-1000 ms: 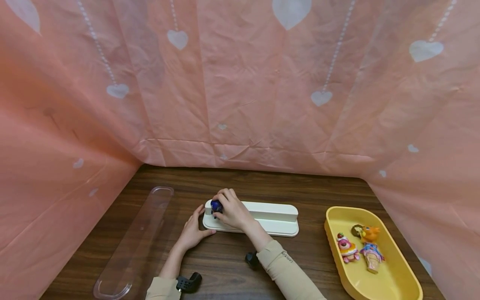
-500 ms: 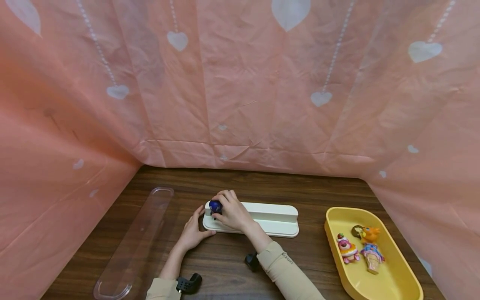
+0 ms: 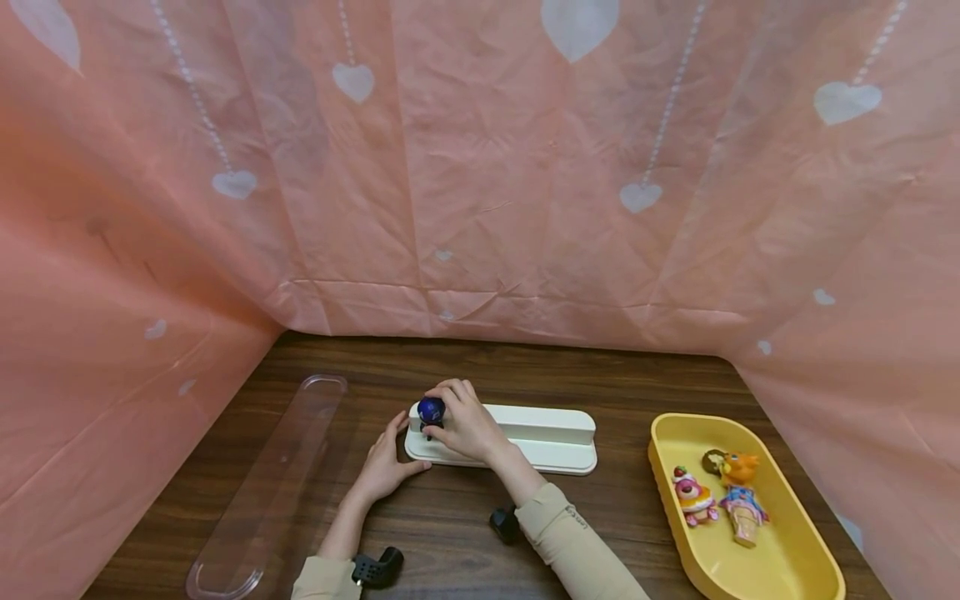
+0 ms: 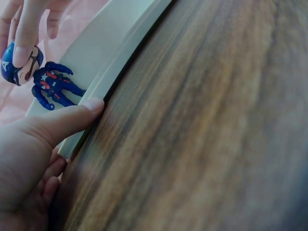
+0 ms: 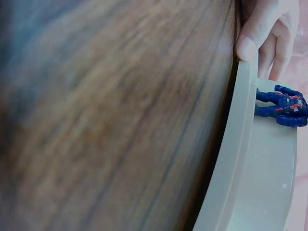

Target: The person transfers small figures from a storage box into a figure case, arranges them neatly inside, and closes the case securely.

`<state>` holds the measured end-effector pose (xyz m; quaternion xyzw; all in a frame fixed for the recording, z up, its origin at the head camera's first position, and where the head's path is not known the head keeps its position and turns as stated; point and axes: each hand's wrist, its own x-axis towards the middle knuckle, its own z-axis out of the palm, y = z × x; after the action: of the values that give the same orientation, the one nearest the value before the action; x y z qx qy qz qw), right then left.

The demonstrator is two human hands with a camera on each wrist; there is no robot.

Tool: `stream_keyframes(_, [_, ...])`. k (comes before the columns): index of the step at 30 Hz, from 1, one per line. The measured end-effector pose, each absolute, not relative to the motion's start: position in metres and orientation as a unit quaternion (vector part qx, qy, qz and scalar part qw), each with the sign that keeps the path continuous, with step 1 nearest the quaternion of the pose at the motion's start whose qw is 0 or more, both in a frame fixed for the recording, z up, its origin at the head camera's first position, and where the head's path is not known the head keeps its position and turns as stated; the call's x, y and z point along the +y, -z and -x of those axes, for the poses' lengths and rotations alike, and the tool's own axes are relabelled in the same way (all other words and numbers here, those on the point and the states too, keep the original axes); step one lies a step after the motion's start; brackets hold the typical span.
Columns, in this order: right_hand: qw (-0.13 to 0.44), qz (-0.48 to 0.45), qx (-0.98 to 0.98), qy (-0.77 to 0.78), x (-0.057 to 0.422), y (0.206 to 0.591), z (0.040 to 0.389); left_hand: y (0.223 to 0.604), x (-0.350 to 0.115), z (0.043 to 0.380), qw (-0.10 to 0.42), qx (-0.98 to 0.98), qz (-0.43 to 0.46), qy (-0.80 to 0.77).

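A blue toy figure in a helmet marked "A" (image 4: 50, 84) stands upright at the left end of a white stepped display base (image 3: 558, 454). My right hand (image 3: 468, 425) pinches its round head (image 3: 430, 412) from the right, with thumb and fingertips on the helmet. Its feet touch or nearly touch the lower step in the left wrist view. My left hand (image 3: 382, 467) grips the base's left end, thumb on the front edge and fingers round the side. The right wrist view shows the figure's body (image 5: 288, 107) below the head, which is out of that frame.
A yellow tray (image 3: 787, 575) on the right holds several toys, among them a pink bear figure (image 3: 695, 497) and one with an ice-cream-cone base (image 3: 745, 523). A long clear plastic cover (image 3: 270, 475) lies on the left. Pink curtain (image 3: 480, 208) surrounds the wooden table.
The figure's head has turned and shifted slightly left under my right fingers. My left hand and the base keep their places.
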<state>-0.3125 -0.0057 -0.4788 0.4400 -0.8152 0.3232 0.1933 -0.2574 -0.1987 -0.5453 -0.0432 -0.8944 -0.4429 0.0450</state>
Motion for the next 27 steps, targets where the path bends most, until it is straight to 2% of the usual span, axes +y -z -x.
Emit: stream_keyframes(27, [0.153,-0.426,-0.826,-0.335,0.013,0.461,0.308,0.542,-0.198,0.256,0.048,-0.896,0.044,0.440])
